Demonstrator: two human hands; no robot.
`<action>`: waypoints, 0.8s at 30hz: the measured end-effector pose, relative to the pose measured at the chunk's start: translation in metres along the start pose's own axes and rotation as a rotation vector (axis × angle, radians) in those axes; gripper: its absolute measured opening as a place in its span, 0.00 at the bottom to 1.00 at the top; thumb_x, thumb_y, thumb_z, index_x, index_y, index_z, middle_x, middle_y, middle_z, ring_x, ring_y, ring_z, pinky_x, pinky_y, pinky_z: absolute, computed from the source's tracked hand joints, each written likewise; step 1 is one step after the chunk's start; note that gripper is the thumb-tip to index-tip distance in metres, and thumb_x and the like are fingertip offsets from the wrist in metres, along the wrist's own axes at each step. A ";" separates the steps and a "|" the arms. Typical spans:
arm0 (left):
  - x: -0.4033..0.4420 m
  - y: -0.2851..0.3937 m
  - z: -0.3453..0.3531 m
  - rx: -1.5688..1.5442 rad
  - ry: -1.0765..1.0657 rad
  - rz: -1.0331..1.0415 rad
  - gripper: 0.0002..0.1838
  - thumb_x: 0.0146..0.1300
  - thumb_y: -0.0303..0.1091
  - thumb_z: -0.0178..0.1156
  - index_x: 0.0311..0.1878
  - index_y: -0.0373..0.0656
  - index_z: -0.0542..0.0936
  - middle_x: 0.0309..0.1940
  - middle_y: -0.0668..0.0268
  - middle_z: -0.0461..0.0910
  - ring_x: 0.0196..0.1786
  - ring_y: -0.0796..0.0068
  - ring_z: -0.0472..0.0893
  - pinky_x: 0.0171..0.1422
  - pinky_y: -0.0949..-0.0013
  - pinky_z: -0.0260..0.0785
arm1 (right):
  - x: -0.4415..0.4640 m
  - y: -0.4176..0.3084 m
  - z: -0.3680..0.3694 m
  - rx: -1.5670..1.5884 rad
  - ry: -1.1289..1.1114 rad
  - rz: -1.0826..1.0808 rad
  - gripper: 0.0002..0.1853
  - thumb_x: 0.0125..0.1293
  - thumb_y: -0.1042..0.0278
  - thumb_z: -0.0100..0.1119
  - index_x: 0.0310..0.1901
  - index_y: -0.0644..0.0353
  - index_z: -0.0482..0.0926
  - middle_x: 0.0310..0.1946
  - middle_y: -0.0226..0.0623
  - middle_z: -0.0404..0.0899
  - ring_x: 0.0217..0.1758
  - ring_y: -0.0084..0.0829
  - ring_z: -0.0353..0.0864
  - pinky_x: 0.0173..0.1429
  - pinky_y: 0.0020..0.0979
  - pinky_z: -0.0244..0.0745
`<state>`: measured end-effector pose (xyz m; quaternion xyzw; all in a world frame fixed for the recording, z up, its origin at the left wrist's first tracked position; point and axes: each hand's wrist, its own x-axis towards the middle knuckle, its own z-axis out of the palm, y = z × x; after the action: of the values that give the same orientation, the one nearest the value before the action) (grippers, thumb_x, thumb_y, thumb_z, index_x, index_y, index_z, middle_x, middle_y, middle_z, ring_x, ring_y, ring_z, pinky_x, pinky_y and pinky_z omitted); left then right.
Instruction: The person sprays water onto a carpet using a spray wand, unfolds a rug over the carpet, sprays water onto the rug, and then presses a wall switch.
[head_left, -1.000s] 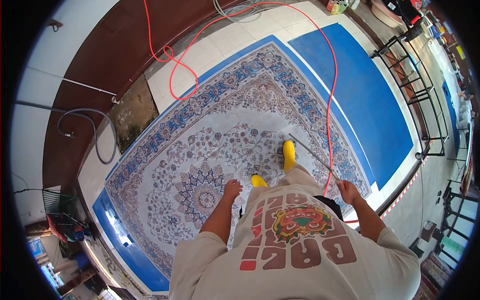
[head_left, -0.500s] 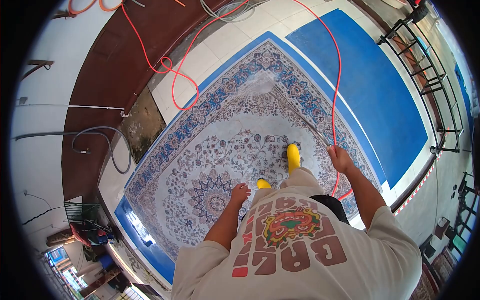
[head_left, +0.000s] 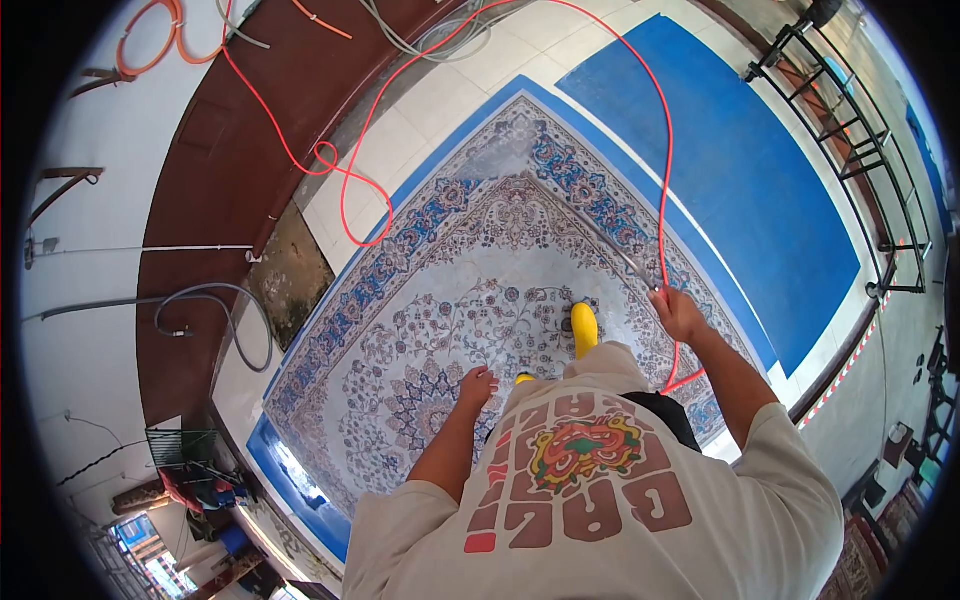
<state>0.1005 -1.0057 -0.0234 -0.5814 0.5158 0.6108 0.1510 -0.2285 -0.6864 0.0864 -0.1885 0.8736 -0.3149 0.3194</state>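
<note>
Head view: right hand (head_left: 682, 316) clamped on the wand (head_left: 632, 266); left hand (head_left: 478, 388) apart, loosely open; the rug (head_left: 465, 270) lies on blue matting (head_left: 262, 448). Steady, overlapping strokes should best cover its misted far corner (head_left: 521, 122).

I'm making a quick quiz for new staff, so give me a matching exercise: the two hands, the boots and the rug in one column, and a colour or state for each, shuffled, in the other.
Things
1. Right hand
2. Left hand
3. Boots
4. Rug

Colours and states
A. Plain yellow
B. Holding nothing
C. Flowery, with a blue-toned border
D. Closed around a thin wand

Right pairs: 1-D, 2-B, 3-A, 4-C
</note>
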 end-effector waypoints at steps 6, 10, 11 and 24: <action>0.019 0.034 0.041 0.058 -0.084 0.061 0.22 0.60 0.32 0.55 0.57 0.35 0.69 0.30 0.58 0.81 0.27 0.72 0.79 0.28 0.73 0.69 | -0.087 0.050 -0.005 -0.035 -0.043 0.211 0.24 0.67 0.47 0.46 0.30 0.65 0.73 0.22 0.51 0.73 0.28 0.46 0.74 0.36 0.42 0.67; 0.020 0.043 0.064 0.022 -0.128 0.069 0.22 0.59 0.30 0.56 0.56 0.34 0.70 0.31 0.57 0.80 0.28 0.72 0.79 0.32 0.72 0.72 | -0.094 0.064 -0.016 -0.081 -0.081 0.316 0.25 0.67 0.47 0.45 0.30 0.65 0.75 0.24 0.55 0.76 0.32 0.54 0.76 0.38 0.44 0.69; 0.016 0.045 0.068 0.020 -0.124 0.069 0.22 0.59 0.30 0.56 0.56 0.34 0.70 0.31 0.57 0.80 0.28 0.72 0.79 0.32 0.72 0.72 | -0.092 0.066 -0.018 -0.091 -0.084 0.341 0.26 0.67 0.46 0.45 0.30 0.65 0.75 0.24 0.55 0.75 0.33 0.55 0.76 0.38 0.45 0.69; -0.027 0.004 0.038 0.019 0.018 -0.014 0.23 0.61 0.36 0.53 0.59 0.39 0.68 0.34 0.60 0.81 0.29 0.73 0.79 0.28 0.71 0.67 | 0.048 0.045 -0.040 -0.043 0.022 0.084 0.29 0.67 0.41 0.42 0.30 0.65 0.74 0.23 0.52 0.76 0.31 0.48 0.76 0.40 0.42 0.68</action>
<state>0.0833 -0.9655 -0.0061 -0.5888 0.5191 0.5995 0.1563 -0.2958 -0.6616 0.0592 -0.1552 0.8907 -0.2846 0.3186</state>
